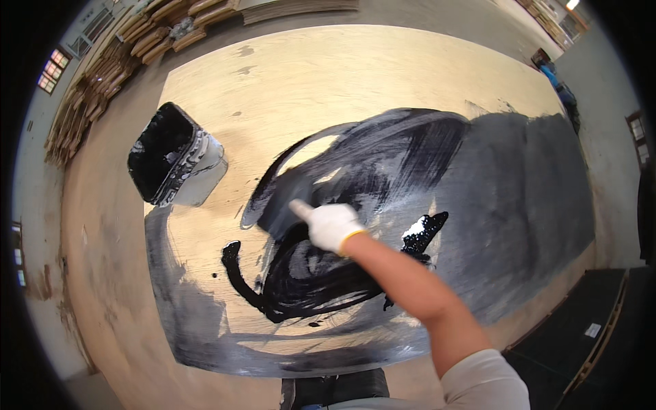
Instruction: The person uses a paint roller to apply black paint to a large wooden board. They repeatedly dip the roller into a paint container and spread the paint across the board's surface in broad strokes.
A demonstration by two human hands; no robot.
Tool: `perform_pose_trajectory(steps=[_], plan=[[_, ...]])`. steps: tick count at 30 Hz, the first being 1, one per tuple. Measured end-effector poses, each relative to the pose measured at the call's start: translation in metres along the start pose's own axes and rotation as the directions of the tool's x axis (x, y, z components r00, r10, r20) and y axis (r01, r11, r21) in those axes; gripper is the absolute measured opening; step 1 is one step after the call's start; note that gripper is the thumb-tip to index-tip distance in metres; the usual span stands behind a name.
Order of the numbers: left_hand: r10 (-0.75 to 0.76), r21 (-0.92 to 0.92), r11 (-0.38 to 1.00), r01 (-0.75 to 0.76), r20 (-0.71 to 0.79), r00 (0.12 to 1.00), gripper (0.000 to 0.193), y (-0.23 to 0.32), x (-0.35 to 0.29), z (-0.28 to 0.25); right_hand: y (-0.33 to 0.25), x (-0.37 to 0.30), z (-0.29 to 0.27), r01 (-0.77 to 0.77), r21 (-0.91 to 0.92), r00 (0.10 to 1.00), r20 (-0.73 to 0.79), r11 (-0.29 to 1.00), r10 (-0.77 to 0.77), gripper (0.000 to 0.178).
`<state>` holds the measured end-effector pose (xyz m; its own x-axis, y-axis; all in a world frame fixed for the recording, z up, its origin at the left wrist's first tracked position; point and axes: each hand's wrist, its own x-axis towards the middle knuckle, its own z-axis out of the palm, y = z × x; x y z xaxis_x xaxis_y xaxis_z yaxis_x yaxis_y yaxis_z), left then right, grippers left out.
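pale plywood sheet lying flat, half smeared with wet black paint

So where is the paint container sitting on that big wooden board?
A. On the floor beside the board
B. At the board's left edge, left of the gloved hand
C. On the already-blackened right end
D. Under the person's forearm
B: the black-stained paint container sits on bare wood at the left edge of the board, well left of the white-gloved right hand.

Small white rectangular label on the dark stacked panels, lower right of frame; print unreadable.
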<state>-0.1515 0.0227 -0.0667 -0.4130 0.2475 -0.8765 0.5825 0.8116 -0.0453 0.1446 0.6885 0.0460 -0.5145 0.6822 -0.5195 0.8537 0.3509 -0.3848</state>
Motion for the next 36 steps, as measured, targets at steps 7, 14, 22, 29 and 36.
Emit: perform_pose_trajectory(steps=[7, 14, 22, 29, 36], plan=[[-0.088, -0.249, 0.965, 0.087, 0.007, 0.996, 0.037, -0.031, -0.011, 0.016, 0.080, 0.001, -0.050, -0.164, -0.019, 0.970, -0.185, 0.986, 0.158, 0.080], [-0.076, -0.103, 0.991, 0.090, 0.136, 0.988, 0.049, -0.073, -0.023, 0.012, 0.062, 0.048, -0.048, -0.184, 0.101, 0.957, -0.210, 0.978, 0.202, 0.082], [-0.075, -0.195, 0.976, 0.100, 0.129, 0.989, 0.049, -0.061, 0.020, -0.009, 0.050, 0.036, -0.073, -0.441, 0.177, 0.860, -0.196, 0.880, 0.470, 0.074], [-0.075, -0.231, 0.967, 0.109, 0.152, 0.985, 0.050, -0.069, 0.035, -0.020, 0.016, 0.033, -0.033, -0.306, 0.006, 0.920, -0.254, 0.952, 0.298, 0.078], [-0.077, -0.262, 0.957, 0.125, 0.185, 0.980, 0.050, -0.084, 0.042, -0.033, -0.014, -0.003, 0.006, -0.432, 0.087, 0.873, -0.211, 0.898, 0.440, 0.076]])
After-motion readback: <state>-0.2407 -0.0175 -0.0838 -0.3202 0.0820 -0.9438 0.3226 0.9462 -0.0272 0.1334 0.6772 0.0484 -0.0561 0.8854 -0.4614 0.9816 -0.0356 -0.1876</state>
